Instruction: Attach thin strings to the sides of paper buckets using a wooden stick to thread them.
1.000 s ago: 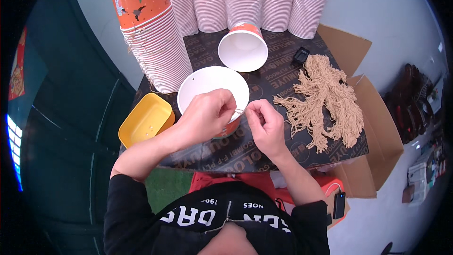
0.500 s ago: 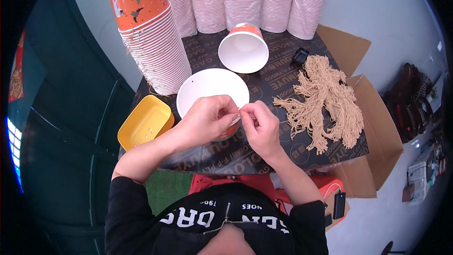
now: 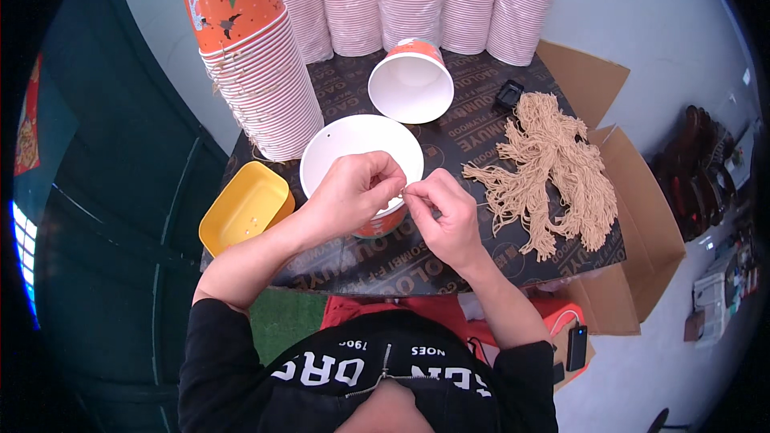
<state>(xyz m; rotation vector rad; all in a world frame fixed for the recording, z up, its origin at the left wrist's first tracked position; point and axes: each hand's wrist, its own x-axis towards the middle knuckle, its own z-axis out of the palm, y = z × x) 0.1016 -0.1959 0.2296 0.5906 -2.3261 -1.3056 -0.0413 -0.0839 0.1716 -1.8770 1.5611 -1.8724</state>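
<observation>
Bucket: white paper bucket (image 3: pixel 353 144) with an orange outside is standing open-side up at the centre of the frame, on the dark printed counter (image 3: pixel 385 261), just in front of the person.
String: short length of tan string (image 3: pixel 407 190) is running between the two hands at the bucket's near rim; it is too thin to see where its end is going.
Left hand: left hand (image 3: pixel 353 192) is curling over the near rim, its grip closing thumb to forefinger on the string.
Right hand: right hand (image 3: pixel 445 212) is meeting it from the right, its grip also pinching the string, fingertips almost touching those of the left.
Hole: small dark hole (image 3: pixel 328 135) is showing in the bucket's wall at its upper left; whether one lies under the fingers cannot be told.
Doing it well: judging by the pose, keeping the bucket steady with the left hand and pinching the string close to its tip is helping it stay stiff and aimed.
Supply: bundle of tan strings (image 3: pixel 553 172) is lying to the right, within reach.
Around: stacks of buckets (image 3: pixel 257 72) are lining the upper frame, one bucket on its side (image 3: pixel 411 84) above centre, yellow tray (image 3: pixel 245 207) at the left.
</observation>
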